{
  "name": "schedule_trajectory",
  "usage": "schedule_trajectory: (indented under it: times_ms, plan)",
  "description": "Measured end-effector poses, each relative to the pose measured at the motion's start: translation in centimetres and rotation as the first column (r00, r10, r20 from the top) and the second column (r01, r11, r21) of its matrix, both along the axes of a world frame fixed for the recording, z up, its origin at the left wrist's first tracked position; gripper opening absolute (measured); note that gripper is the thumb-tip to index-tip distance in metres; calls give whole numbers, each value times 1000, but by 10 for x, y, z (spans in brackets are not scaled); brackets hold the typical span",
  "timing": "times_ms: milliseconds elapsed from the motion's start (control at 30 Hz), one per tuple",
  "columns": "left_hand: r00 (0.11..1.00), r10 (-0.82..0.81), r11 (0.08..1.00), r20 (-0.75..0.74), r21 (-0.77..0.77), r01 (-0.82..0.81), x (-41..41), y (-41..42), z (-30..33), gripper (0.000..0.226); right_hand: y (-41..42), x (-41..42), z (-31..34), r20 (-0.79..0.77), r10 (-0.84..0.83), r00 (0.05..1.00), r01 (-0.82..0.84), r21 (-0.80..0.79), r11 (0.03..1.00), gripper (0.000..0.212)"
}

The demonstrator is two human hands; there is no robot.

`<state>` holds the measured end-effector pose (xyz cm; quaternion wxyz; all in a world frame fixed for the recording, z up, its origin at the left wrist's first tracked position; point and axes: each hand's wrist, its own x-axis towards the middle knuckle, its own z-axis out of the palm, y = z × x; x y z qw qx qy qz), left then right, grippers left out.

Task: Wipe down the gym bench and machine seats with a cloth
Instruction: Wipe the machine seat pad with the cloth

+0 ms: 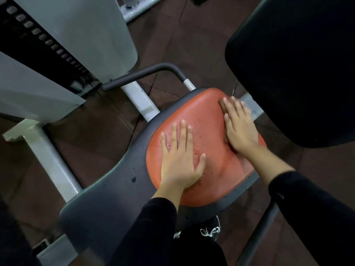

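Orange seat pad [217, 150] centre frame, set in dark grey seat shell [107, 204]. Left hand [179, 160] flat on pad's left half, fingers straight and spread, holding nothing, just bracing. Right hand [241, 127] flat on brown cloth [222, 104] at pad's far right edge, fingers extended, pressing down, not curled round it. Cloth mostly hidden under palm. Water droplets [196, 150] on pad between hands. Judgement: cloth soft, light, limp, so drive with flat palm pressure; wet vinyl likely slick; pad firm, fixed. Black backrest [297, 70] to right.
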<state>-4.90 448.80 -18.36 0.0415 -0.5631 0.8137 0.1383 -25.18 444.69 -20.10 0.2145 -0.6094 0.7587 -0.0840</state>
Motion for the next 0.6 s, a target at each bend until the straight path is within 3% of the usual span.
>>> schedule_trajectory:
  times_ms: [100,233,400,600]
  plan:
    - [1000,4,1000,-2,4,-4,-1,-1,1,82,20,31,7,-71,51,996,-50,26,998,49]
    - [1000,2,1000,14,24,-3,-1,-1,0,83,-14,65,8,-63,173,983,-175,-31,984,50]
    - [1000,-6,999,20,35,5,0,-2,2,81,-61,43,-2,-20,329,944,-329,-49,943,49]
    - [1000,-10,999,14,38,9,1,-2,3,80,-34,15,-1,34,32,999,-31,-21,999,45]
